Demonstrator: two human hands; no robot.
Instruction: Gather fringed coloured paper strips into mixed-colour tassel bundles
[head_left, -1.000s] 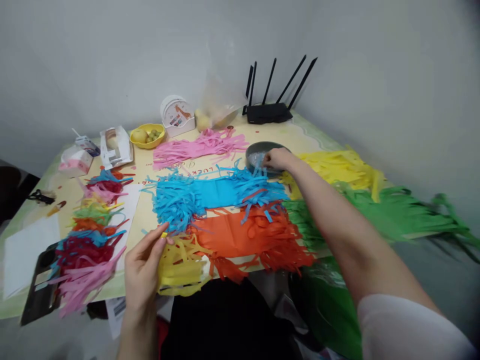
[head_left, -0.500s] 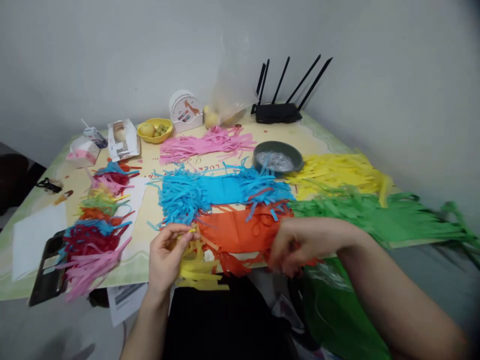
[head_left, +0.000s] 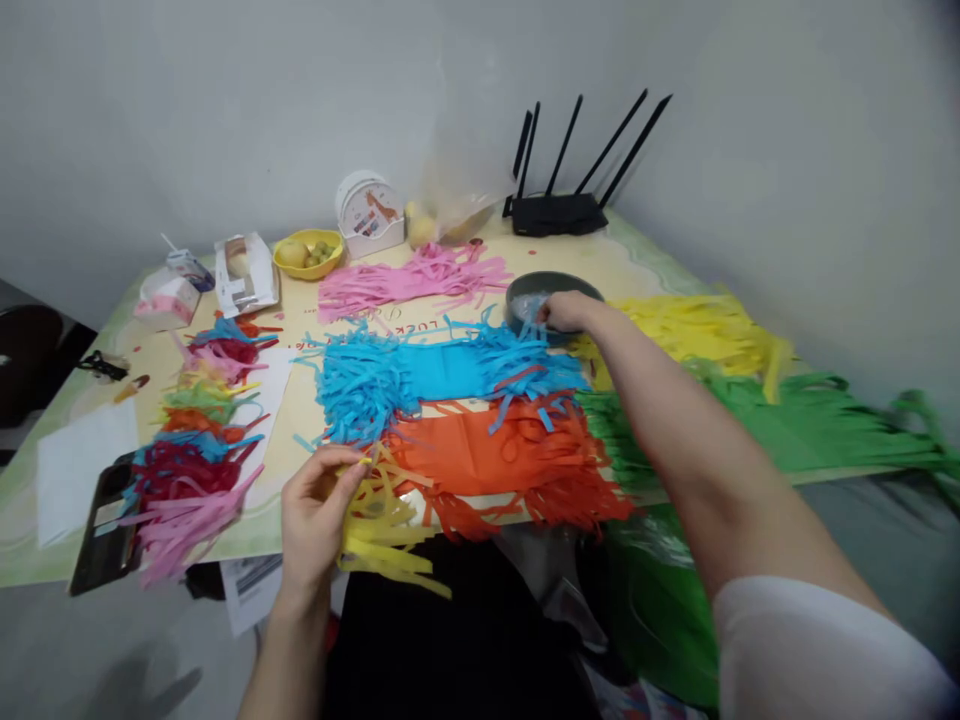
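Note:
My left hand [head_left: 319, 520] pinches a strip of the yellow fringed paper [head_left: 379, 530] at the table's near edge. My right hand [head_left: 566, 310] reaches across into a dark round bowl [head_left: 551, 288] holding something clear and shiny; its fingers are curled at the contents, and whether they hold anything is hidden. Between my hands lie a blue fringed sheet [head_left: 442, 372] and an orange fringed sheet [head_left: 495, 455]. A pink fringed sheet [head_left: 412, 277] lies farther back.
Green fringed paper [head_left: 810, 435] and more yellow [head_left: 705, 330] cover the right side. A pile of mixed coloured fringes [head_left: 199, 440] sits left, by a black tray [head_left: 101, 530]. A router [head_left: 559, 210], yellow fruit bowl [head_left: 304, 252], round tin [head_left: 365, 212] and cartons [head_left: 169, 295] line the back.
My right hand came back from the bowl to the orange sheet near my left hand, then reached out to the bowl again. My left hand kept its pinch on the yellow strip.

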